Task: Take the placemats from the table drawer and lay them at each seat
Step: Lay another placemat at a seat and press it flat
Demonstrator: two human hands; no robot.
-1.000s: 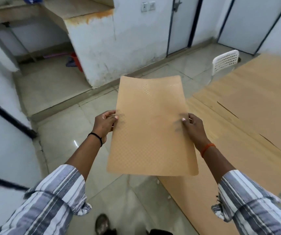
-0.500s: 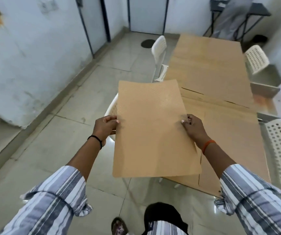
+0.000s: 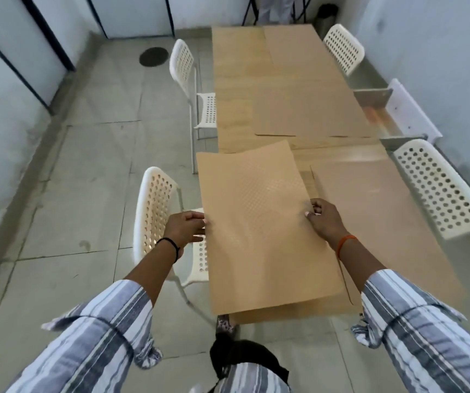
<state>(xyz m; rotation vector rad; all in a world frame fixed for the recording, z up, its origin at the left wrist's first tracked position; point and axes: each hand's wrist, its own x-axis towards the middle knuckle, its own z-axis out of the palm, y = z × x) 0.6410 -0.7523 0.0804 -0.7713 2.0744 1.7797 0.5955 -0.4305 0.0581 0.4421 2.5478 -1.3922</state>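
Placemat point(image 3: 262, 228) held flat over the near end of the counter point(image 3: 239, 114), pinched by both hands.

Left hand point(image 3: 185, 229) gripping the left edge, fingers curled over it; right hand point(image 3: 323, 221) pinching the right edge, thumb on top. Just right of the right hand, another mat point(image 3: 370, 211) lying flat on the counter; farther ahead, two more mats point(image 3: 310, 112) laid out. Left of the left hand, a white chair point(image 3: 154, 211); right of the right hand, a second chair point(image 3: 438, 188), with an open drawer point(image 3: 389, 120) beyond it.
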